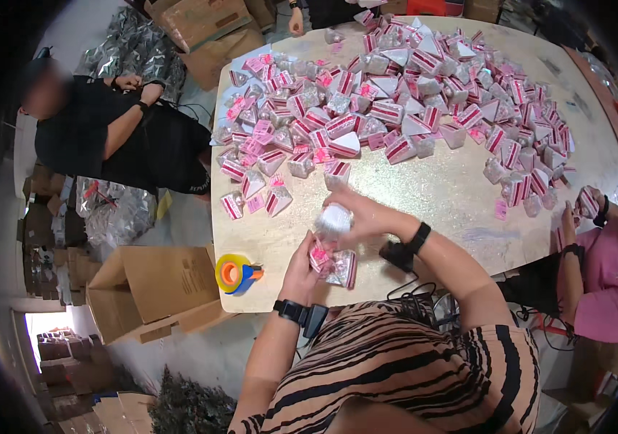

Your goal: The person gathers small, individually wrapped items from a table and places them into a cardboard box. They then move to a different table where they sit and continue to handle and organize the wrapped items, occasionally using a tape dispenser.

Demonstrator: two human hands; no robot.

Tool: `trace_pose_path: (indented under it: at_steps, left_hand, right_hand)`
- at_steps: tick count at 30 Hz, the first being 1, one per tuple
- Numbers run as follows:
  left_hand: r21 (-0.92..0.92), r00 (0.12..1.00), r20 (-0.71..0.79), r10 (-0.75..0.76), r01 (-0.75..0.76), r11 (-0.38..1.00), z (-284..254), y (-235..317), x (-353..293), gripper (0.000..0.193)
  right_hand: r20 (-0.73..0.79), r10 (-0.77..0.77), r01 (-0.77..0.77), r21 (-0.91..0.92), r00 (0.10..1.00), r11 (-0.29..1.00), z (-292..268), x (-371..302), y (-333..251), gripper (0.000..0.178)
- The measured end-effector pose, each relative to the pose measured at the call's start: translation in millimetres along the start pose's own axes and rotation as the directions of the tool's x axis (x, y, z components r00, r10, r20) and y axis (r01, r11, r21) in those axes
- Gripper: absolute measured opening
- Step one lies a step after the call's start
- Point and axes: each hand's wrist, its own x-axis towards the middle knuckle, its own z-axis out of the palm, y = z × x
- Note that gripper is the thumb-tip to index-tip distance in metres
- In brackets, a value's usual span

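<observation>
Near the table's front edge, my left hand [299, 273] is closed on a small pink packet [319, 257]. Just beyond it, the fingers of my right hand [367, 217] are wrapped round a white, shiny piece [335, 218], slightly blurred; it looks like one of the wrapped cake-slice shapes. Against my left fingers lies a clear-wrapped cake-slice shape [341, 269] with a dark pink stripe. Another striped slice [336, 175] rests right past my right fingertips. Black bands with small boxes circle both my wrists.
A large pile of wrapped pink-and-white slices [396, 108] covers the far part of the table [432, 199]. At the left edge sits a yellow, orange and blue tape dispenser [232, 273], beside an open cardboard box [164, 286]. People stand left, right and at the far side.
</observation>
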Motion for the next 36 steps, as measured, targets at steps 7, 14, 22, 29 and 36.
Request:
trace_pose_path:
  at_steps: [7, 14, 22, 29, 36]
  left_hand:
    - [0.069, 0.988, -0.084, 0.132, -0.126, 0.99, 27, 2, -15, 0.032]
    - [0.146, 0.977, -0.011, 0.212, -0.208, 0.967, 12, 2, -17, 0.027]
    - [0.34, 0.969, -0.09, 0.231, -0.188, 0.921, 29, 3, -20, 0.023]
    - [0.405, 0.967, -0.133, 0.216, -0.146, 0.903, 23, 15, -24, 0.024]
    - [0.187, 0.969, -0.117, 0.219, -0.195, 0.963, 18, 7, -23, 0.023]
  right_hand:
    - [0.169, -0.162, 0.154, 0.058, 0.972, 0.986, 25, -9, -54, 0.061]
    - [0.097, -0.152, 0.136, 0.153, 0.984, 0.979, 29, -15, -58, 0.061]
    - [0.066, 0.395, -0.366, 0.541, 0.916, 0.757, 52, -5, -11, 0.018]
    - [0.055, 0.241, -0.233, -0.122, 0.969, 0.965, 48, 36, 44, 0.066]
    - [-0.138, 0.466, -0.395, -0.761, 0.874, 0.516, 43, 74, 70, 0.064]
